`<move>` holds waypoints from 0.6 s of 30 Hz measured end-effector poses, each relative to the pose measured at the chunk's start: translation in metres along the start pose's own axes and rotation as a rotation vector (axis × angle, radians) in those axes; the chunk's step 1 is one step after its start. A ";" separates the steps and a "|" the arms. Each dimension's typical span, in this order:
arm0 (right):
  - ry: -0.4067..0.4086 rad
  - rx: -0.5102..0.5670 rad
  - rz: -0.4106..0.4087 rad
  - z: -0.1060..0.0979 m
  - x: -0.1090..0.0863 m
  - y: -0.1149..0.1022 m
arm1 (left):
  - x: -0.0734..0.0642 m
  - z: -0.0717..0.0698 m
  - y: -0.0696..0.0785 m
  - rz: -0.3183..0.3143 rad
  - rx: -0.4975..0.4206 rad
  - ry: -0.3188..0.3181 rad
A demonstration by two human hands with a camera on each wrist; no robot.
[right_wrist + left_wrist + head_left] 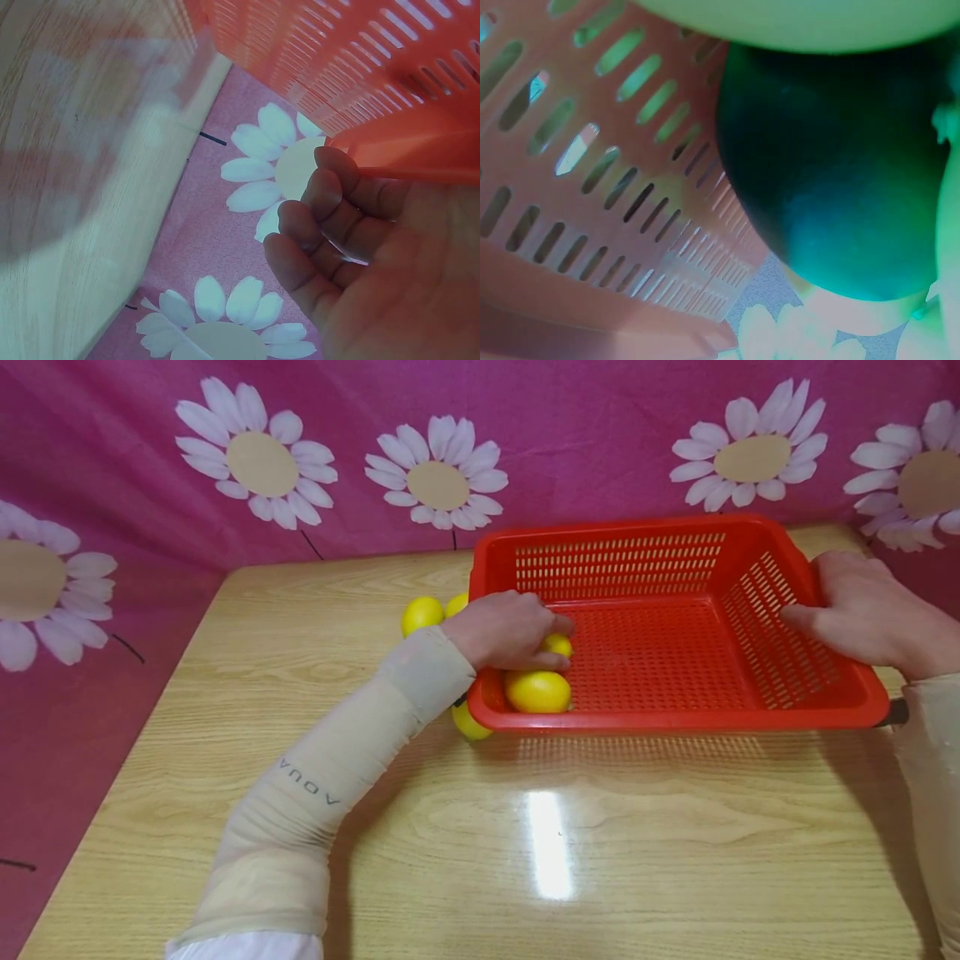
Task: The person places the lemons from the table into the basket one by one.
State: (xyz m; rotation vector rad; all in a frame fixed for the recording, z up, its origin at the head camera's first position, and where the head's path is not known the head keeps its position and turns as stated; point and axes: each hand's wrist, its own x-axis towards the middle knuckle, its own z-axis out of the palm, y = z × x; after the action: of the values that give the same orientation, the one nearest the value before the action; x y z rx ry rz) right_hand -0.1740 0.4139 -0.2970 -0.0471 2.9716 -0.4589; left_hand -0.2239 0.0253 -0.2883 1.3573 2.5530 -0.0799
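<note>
The left hand (pixel 510 631) gripped a lemon (pixel 557 645), the right hand (pixel 873 610) the basket (pixel 675 721). Tipping, I thought, might have rolled the second lemon (pixel 538 692) beside the left grip.

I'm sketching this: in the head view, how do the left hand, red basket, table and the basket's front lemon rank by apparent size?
1. Table
2. Red basket
3. Left hand
4. Front lemon

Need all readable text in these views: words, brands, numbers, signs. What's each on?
"AQUA", apparently: dark letters on the left sleeve, turned against the view, so the middle letters are less certain.
No other text legible: none seen on the right sleeve, red basket or lemons.
</note>
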 end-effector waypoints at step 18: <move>0.003 -0.020 -0.006 0.000 0.001 0.000 | 0.000 0.000 0.002 -0.046 -0.014 -0.052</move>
State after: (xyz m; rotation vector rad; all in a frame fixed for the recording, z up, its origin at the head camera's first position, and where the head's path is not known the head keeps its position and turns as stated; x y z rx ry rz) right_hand -0.1745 0.4141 -0.2974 -0.0569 2.9802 -0.4305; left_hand -0.2225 0.0260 -0.2877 1.2749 2.5372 -0.1035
